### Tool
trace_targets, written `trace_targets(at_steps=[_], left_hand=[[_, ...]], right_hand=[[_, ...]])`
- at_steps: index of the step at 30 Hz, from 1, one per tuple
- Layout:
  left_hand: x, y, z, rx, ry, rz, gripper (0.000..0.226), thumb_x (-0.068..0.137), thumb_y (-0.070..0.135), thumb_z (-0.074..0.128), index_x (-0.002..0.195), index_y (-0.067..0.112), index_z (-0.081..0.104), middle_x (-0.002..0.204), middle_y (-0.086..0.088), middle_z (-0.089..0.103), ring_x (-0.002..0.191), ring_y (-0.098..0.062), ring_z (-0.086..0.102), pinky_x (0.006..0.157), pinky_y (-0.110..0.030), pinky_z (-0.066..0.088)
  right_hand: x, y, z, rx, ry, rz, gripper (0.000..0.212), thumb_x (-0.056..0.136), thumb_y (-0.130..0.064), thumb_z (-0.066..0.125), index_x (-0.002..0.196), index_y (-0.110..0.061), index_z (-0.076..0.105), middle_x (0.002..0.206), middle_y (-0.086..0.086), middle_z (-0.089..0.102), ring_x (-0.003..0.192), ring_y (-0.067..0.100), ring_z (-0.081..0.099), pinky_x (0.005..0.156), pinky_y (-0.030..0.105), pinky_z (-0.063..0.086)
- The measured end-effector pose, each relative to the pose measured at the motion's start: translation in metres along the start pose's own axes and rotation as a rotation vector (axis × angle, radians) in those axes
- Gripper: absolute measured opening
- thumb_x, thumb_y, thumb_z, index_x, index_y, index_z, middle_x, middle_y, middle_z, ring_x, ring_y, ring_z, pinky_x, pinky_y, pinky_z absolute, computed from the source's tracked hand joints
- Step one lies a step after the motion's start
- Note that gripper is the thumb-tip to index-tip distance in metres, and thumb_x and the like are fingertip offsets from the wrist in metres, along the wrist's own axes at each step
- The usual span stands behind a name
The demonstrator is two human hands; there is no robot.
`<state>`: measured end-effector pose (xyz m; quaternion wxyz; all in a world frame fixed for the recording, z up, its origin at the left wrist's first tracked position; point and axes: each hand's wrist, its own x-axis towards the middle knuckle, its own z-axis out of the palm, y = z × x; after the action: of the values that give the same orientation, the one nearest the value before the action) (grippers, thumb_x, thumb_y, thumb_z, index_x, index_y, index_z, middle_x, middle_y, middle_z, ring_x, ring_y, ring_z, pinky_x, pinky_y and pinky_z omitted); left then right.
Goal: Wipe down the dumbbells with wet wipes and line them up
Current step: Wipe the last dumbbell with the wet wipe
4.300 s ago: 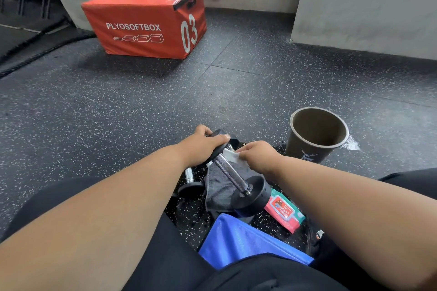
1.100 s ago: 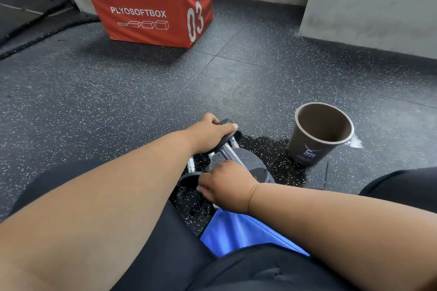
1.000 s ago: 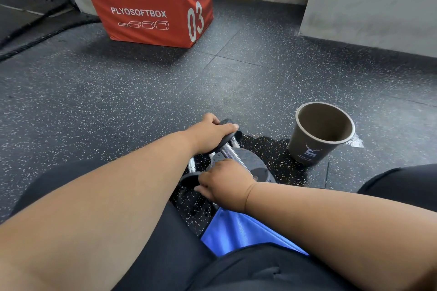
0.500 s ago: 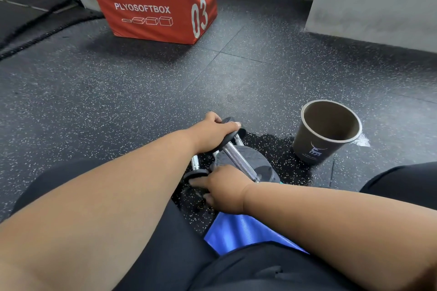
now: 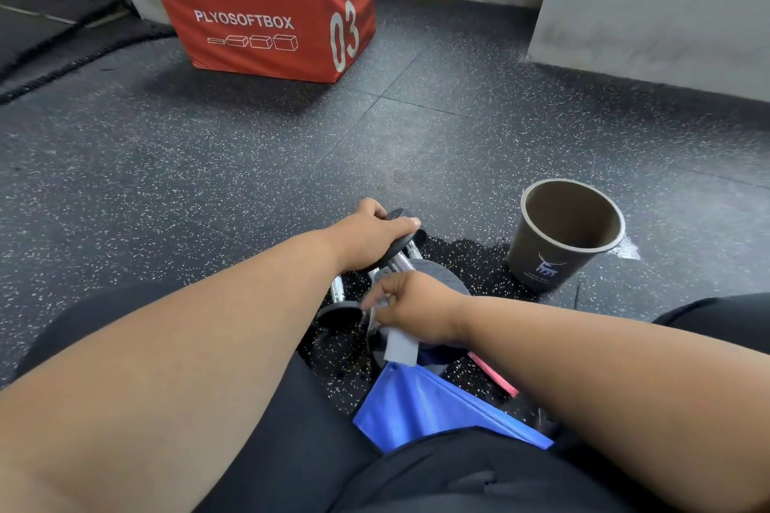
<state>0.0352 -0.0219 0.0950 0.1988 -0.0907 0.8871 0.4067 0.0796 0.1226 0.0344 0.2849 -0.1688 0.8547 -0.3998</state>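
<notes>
On speckled rubber floor (image 5: 208, 162), red box (image 5: 266, 12) stands beside grey wall (image 5: 650, 0)

Bare forearms, no sleeves in view; legs in black, seemingly smooth, stretchy trousers (image 5: 291, 450).

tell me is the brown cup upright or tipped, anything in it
Upright but leaning slightly: the brown cup stands on the floor with its mouth up, and its visible inside looks empty.

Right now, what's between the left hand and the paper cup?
Head view: only bare speckled floor, partly wet, between the left hand and paper cup.
</notes>
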Motion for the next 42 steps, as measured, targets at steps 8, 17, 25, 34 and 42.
trace_targets(at_steps=[8, 17, 25, 34, 42], left_hand=[[0.0, 0.001, 0.003, 0.009, 0.003, 0.004, 0.059, 0.096, 0.069, 0.067, 0.128, 0.022, 0.048, 0.11, -0.003, 0.067, 0.085, -0.015, 0.061, 0.069, -0.035, 0.042], [0.0, -0.003, 0.001, 0.052, -0.005, 0.011, 0.06, 0.094, 0.073, 0.065, 0.127, 0.026, 0.047, 0.11, 0.0, 0.067, 0.092, -0.016, 0.063, 0.072, -0.037, 0.042], [0.004, -0.004, 0.0, 0.035, -0.011, 0.012, 0.06, 0.095, 0.072, 0.066, 0.129, 0.027, 0.046, 0.111, 0.001, 0.068, 0.091, -0.015, 0.064, 0.075, -0.038, 0.044], [0.005, -0.002, 0.001, 0.074, 0.001, 0.028, 0.06, 0.095, 0.072, 0.066, 0.131, 0.028, 0.046, 0.113, 0.003, 0.065, 0.094, -0.014, 0.063, 0.074, -0.037, 0.043], [0.003, -0.001, 0.001, 0.081, -0.018, 0.024, 0.059, 0.096, 0.072, 0.063, 0.13, 0.028, 0.046, 0.114, 0.001, 0.065, 0.093, -0.016, 0.063, 0.073, -0.037, 0.043]], right_hand=[[0.002, 0.001, 0.006, -0.179, 0.061, -0.015, 0.043, 0.077, -0.051, 0.087, 0.075, -0.013, 0.066, 0.07, 0.002, 0.069, 0.064, 0.012, 0.058, 0.068, 0.035, 0.053], [-0.001, -0.009, 0.003, -0.284, -0.064, -0.023, 0.062, 0.081, -0.038, 0.083, 0.139, -0.034, 0.061, 0.088, -0.017, 0.073, 0.082, 0.005, 0.067, 0.077, 0.027, 0.054], [0.003, -0.007, -0.032, 0.15, -0.094, 0.058, 0.022, 0.084, -0.04, 0.08, 0.097, -0.021, 0.08, 0.082, 0.004, 0.075, 0.065, 0.015, 0.061, 0.068, 0.032, 0.049], [0.001, 0.002, -0.05, 0.35, -0.185, 0.06, 0.016, 0.09, -0.004, 0.071, 0.09, -0.017, 0.08, 0.087, 0.003, 0.074, 0.08, 0.017, 0.063, 0.074, 0.028, 0.052], [-0.003, 0.005, -0.054, 0.396, -0.162, 0.085, 0.013, 0.093, -0.01, 0.074, 0.09, -0.018, 0.083, 0.074, 0.0, 0.071, 0.066, 0.014, 0.057, 0.062, 0.028, 0.046]])
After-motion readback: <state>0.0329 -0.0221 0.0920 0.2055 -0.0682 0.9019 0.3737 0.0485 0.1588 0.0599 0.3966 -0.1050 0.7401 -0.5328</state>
